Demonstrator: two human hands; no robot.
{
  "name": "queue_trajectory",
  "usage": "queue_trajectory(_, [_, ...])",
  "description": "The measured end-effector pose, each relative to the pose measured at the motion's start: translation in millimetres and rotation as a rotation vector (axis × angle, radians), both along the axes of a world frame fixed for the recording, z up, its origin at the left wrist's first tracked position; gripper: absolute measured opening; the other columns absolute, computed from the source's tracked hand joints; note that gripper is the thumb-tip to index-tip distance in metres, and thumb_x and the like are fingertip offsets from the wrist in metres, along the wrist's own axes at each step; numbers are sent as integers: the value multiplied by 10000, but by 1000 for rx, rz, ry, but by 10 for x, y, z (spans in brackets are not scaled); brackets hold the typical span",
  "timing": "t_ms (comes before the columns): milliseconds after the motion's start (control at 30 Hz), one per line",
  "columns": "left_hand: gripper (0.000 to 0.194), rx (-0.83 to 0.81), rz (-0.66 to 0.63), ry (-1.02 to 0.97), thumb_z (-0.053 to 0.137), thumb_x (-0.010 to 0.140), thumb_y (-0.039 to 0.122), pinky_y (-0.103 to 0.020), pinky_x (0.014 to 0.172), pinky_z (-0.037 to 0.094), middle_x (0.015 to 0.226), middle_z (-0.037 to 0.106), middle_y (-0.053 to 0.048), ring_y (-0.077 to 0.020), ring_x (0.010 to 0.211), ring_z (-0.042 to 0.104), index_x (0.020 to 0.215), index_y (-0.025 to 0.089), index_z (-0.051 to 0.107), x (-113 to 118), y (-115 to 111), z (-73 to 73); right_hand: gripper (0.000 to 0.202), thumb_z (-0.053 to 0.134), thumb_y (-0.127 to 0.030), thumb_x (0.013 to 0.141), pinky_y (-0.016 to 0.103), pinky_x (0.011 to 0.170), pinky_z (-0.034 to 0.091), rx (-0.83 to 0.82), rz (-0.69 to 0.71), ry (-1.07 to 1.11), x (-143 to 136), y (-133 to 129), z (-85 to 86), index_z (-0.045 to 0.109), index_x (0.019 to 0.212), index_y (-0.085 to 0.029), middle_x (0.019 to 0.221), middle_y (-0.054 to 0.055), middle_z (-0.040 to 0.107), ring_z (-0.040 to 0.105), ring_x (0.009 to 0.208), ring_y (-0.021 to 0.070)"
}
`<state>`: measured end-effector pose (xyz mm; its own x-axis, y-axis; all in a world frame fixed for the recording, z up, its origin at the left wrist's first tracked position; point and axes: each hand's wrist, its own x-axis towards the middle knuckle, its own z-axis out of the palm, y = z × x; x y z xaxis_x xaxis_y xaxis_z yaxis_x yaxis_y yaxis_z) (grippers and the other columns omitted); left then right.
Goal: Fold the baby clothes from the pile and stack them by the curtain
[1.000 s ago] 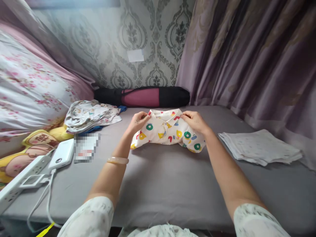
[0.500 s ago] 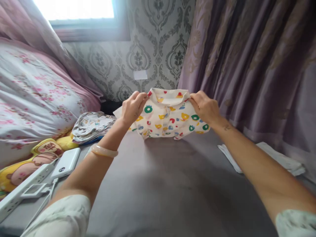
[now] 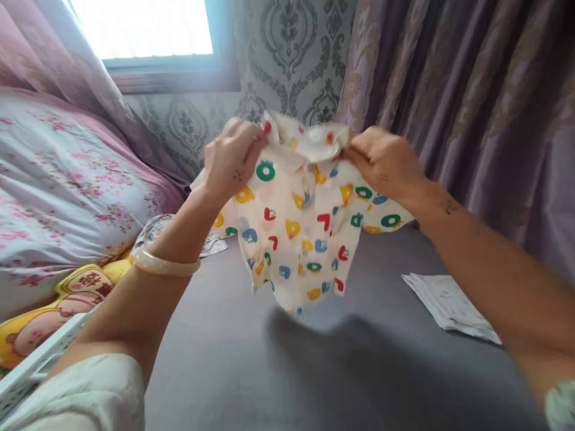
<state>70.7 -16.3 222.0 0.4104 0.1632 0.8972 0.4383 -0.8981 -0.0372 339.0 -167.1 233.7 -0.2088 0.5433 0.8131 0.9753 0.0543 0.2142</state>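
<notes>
A small white shirt [image 3: 296,227] with colourful printed shapes hangs upright in the air, its collar at the top and its hem above the grey sheet [image 3: 215,359]. My left hand [image 3: 233,157] pinches it beside the collar on the left. On the other side of the collar, my right hand [image 3: 384,160] grips the shoulder area. The fabric is spread between both hands, with the short sleeves out to the sides and partly behind my hands. A dark shadow falls on the sheet below the hem.
Folded white cloth [image 3: 451,306] lies at the right. To the left are a pile of clothes [image 3: 155,230], a yellow plush cushion [image 3: 58,299], a white power strip [image 3: 42,359] and large floral bedding [image 3: 67,191]. Purple curtains [image 3: 471,120] hang at the back right.
Both hands have risen and come closer with the shirt. Its body, bunched low over the sheet before, now hangs down at fuller length.
</notes>
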Motion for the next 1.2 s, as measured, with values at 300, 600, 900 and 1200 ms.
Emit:
queue_trajectory(300, [225, -183, -53, 51, 542, 848, 361, -269, 733, 444, 798, 650, -25, -158, 780, 590, 867, 181, 677, 165, 369, -276, 330, 447, -411, 974, 303, 704, 428, -182, 2, 88, 145, 289, -229, 715, 1015, -222, 960, 51, 664, 604, 880, 205])
queue_trajectory(600, [302, -663, -268, -57, 677, 748, 453, -255, 558, 465, 672, 650, -30, -147, 620, 583, 785, 155, 699, 36, 386, -289, 356, 661, -553, 793, 338, 712, 498, -386, 234, 588, 227, 254, -188, 779, 896, -233, 842, 42, 724, 641, 842, 238])
queue_trajectory(900, [343, -858, -275, -28, 757, 627, 480, -242, 517, 457, 635, 641, -14, -146, 586, 585, 718, 151, 723, 21, 307, -315, 427, 773, -619, 618, 315, 650, 531, -516, 353, 691, 310, 276, -169, 777, 724, -205, 785, 55, 707, 651, 732, 214])
queue_trajectory(1200, [175, -336, -128, -236, 679, 788, 384, -303, 810, 472, 836, 672, -20, -166, 850, 582, 778, 222, 746, 137, 342, -280, 420, 650, -641, 761, 368, 858, 513, -212, 417, 540, 317, 321, -193, 785, 844, -252, 962, 53, 698, 638, 939, 237])
